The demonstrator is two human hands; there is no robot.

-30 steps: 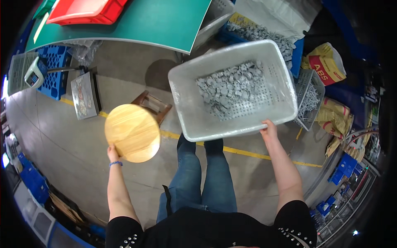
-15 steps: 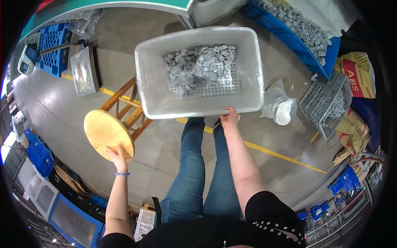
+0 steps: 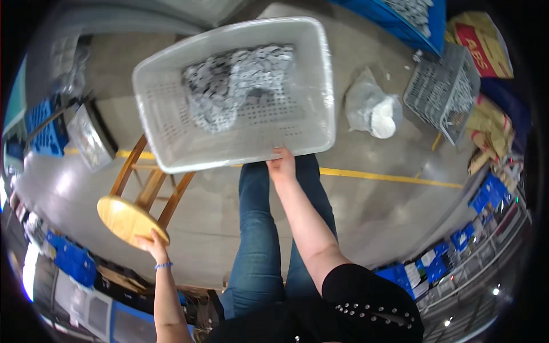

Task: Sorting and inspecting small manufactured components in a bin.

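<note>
1. At far left, a blue plastic pallet (image 3: 44, 128) stands on the concrete floor beside a silver platform scale (image 3: 88, 134), both blurred.
2. A round-seated wooden stool (image 3: 128, 217) leans at left, its seat tilted and its legs running up toward the tub; the feet are hidden, so whether they touch the floor cannot be told. The left hand (image 3: 151, 246) grips the seat's near right edge. The wood looks stiff and moderately light, the seat smooth enough to slide; the rim, or a leg close under it, should give the surest hold.
3. At center, a large translucent perforated tub (image 3: 309, 114) spans the space before the person's legs, its load of small grey plastic parts (image 3: 257, 71) heaped toward the far wall. The right hand (image 3: 282, 166) is closed on the near rim, right of its middle. What bears the tub's weight is out of sight. It is probably heavy, stiff-walled and somewhat slick; the rims of the two short sides would likely balance it best.
4. Right of the tub's near right corner, a clear plastic bag (image 3: 360, 108) with white contents slumps on the floor.
5. At far right, a grey slatted crate (image 3: 426, 86) holds pale, thin pieces, near a paper sack (image 3: 483, 40).
</note>
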